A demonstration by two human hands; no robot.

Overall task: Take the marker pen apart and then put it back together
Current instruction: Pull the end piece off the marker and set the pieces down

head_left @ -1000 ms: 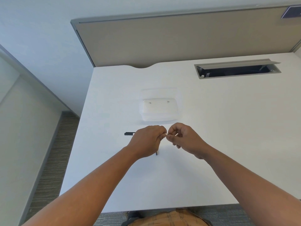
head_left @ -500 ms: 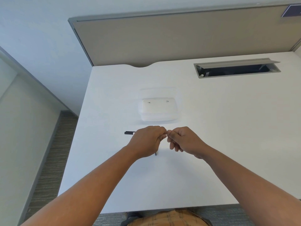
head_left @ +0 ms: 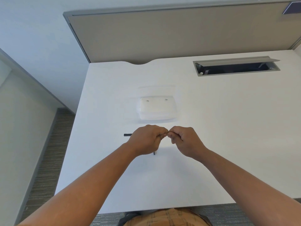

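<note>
Clear tray (head_left: pixel 174 114): sat on the white worktop (head_left: pixel 211 128), just beyond the hands; its contents could not be made out apart from two small dark specks near its far wall.
Cable hatch (head_left: pixel 236 66): grey lid propped open at the worktop's far right; dark inside.
Marker part (head_left: pixel 127 135): a dark rod lay flat on the worktop, its right end hidden behind the left hand.
Second dark piece (head_left: pixel 154 153): showed below the left hand, mostly covered.
Left hand (head_left: pixel 147 141): curled shut, fingertips pinched; the thing held was hidden.
Right hand (head_left: pixel 184 141): curled shut, fingertips meeting the left hand's.
Partition (head_left: pixel 179 35): beige panel behind the worktop.
</note>
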